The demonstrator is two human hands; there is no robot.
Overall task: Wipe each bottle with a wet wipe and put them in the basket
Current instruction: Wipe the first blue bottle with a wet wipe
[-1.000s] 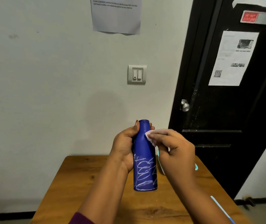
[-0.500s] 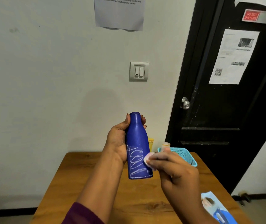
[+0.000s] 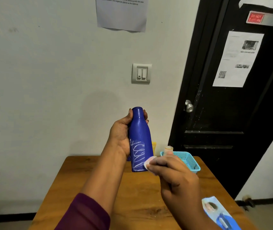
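Left hand point(image 3: 121, 135) is clamped round the blue bottle point(image 3: 139, 141), unchanged; a wipe point(image 3: 149, 162), pinched in the right hand point(image 3: 177, 176), has been lowered to its base, mostly hidden by fingers.

A brown wooden table point(image 3: 132, 196) carries a light blue plastic mesh basket point(image 3: 188, 161) at its far right corner; left of the basket stand a yellow container point(image 3: 154, 146) and a small pale bottle point(image 3: 168, 148); nearer than the basket, a blue wipes packet point(image 3: 218, 213) lies at the right edge
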